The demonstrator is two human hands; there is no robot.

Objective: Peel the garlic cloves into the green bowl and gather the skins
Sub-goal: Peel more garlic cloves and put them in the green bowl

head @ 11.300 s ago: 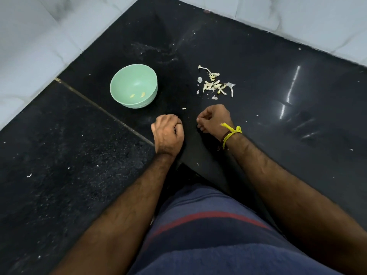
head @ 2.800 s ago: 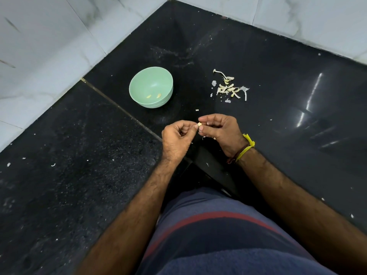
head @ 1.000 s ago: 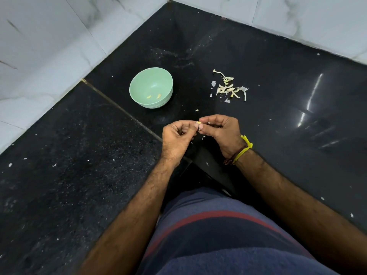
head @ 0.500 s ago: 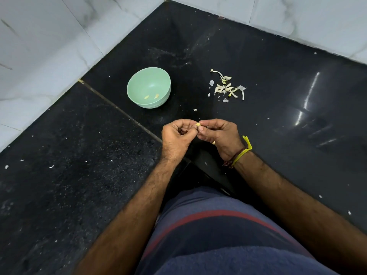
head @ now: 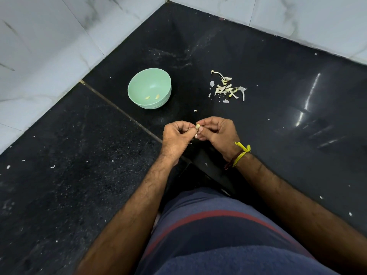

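- Black stone desk (head: 278, 56) fills a corner between white marble walls (head: 49, 36).
- Left hand (head: 175, 138) and right hand (head: 217, 133) meet near the front edge; curled fingers of both pinch one small garlic clove (head: 197, 126) between their tips.
- Green bowl (head: 149, 88) stands toward the left wall, with two peeled cloves (head: 152, 97) inside.
- Heap of skins (head: 227, 88) lies to the right of the bowl, apart from it.
- Yellow thread (head: 241, 153) circles the right wrist.

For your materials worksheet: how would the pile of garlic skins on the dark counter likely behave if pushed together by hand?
The garlic skins look thin and curled, so probably floppy and very light. Loose flakes already lie around the pile, so some may scatter.
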